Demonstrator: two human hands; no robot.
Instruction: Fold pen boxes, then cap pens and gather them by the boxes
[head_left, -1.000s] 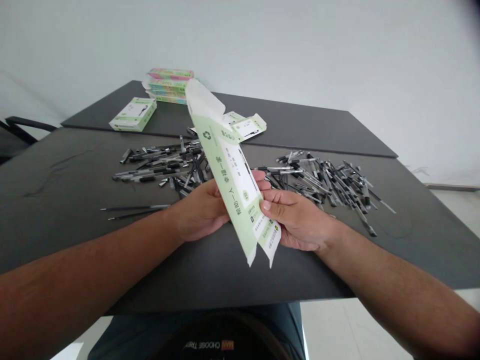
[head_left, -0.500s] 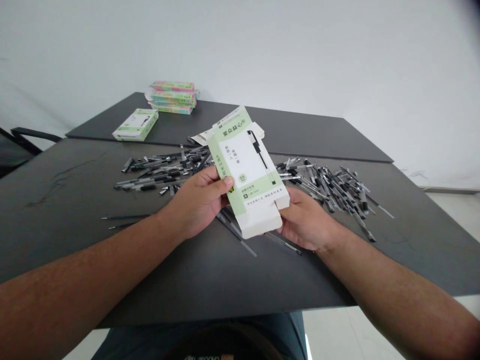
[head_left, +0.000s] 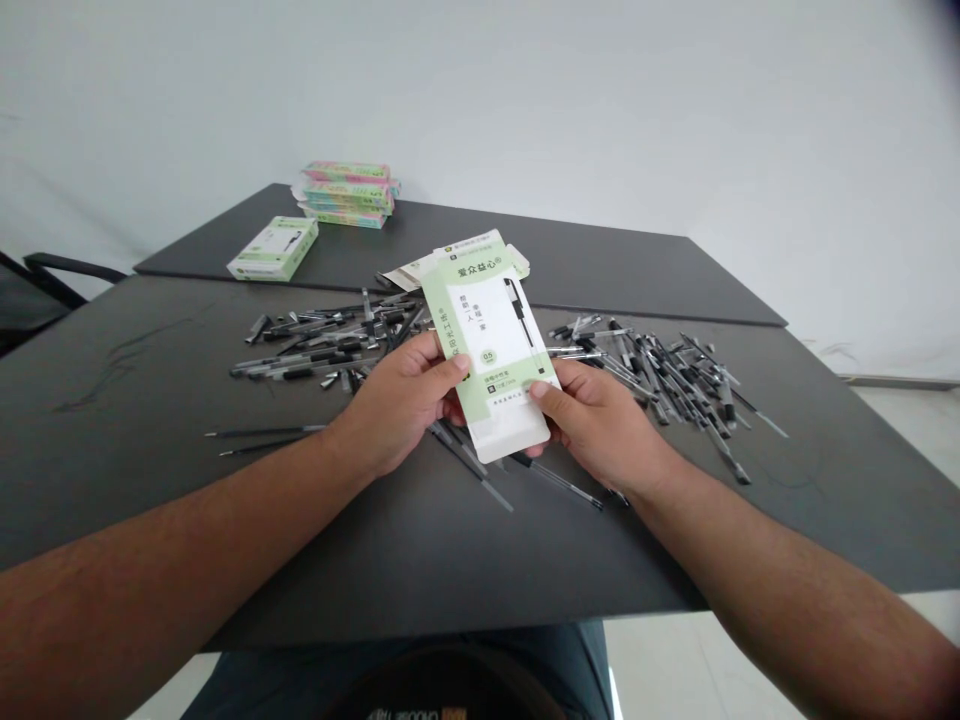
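Note:
Both hands hold a light green and white pen box (head_left: 491, 350) above the dark table (head_left: 150, 480). My left hand (head_left: 397, 405) grips its left edge, thumb on the front face. My right hand (head_left: 600, 425) grips its lower right corner, thumb on the near end flap. The box's printed front faces me, with a pen picture on it. Under and behind the box lie loose black pens: one heap to the left (head_left: 330, 340) and one to the right (head_left: 660, 375). A few single pens (head_left: 469, 465) lie just below my hands.
A shut green box (head_left: 274, 248) lies at the far left, and a stack of green and pink boxes (head_left: 346, 193) stands behind it. A flattened box (head_left: 405, 272) lies behind the held one. A black chair arm (head_left: 45, 275) shows at the left edge.
The box was turned from edge-on to face me, then lowered slightly. My right thumb moved onto its near end and the white flap there folded in.

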